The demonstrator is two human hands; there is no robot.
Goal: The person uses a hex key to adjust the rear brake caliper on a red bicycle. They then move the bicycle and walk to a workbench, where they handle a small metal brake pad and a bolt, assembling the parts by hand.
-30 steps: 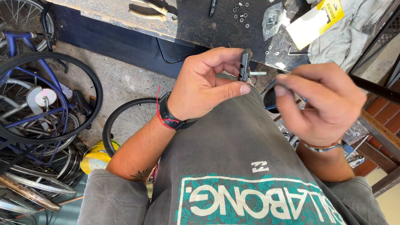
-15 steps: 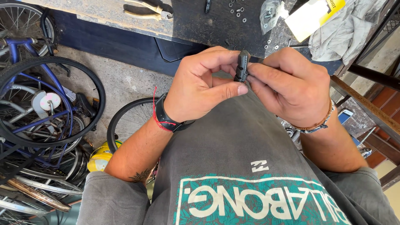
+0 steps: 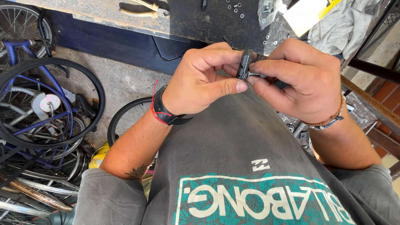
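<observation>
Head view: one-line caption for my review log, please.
Both hands, left hand and right hand, pinch a small black ridged part above a workbench, bicycle wheels stacked alongside.

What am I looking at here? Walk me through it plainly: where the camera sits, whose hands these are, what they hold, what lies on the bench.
The camera is worn on a person's head and looks down over their chest. The left hand and right hand meet around a small black ribbed part, which looks like a bicycle brake pad. On the workbench beyond lie pliers, loose washers, a clear plastic bag and a grey cloth. Bicycle wheels are stacked on the floor at the left.
</observation>
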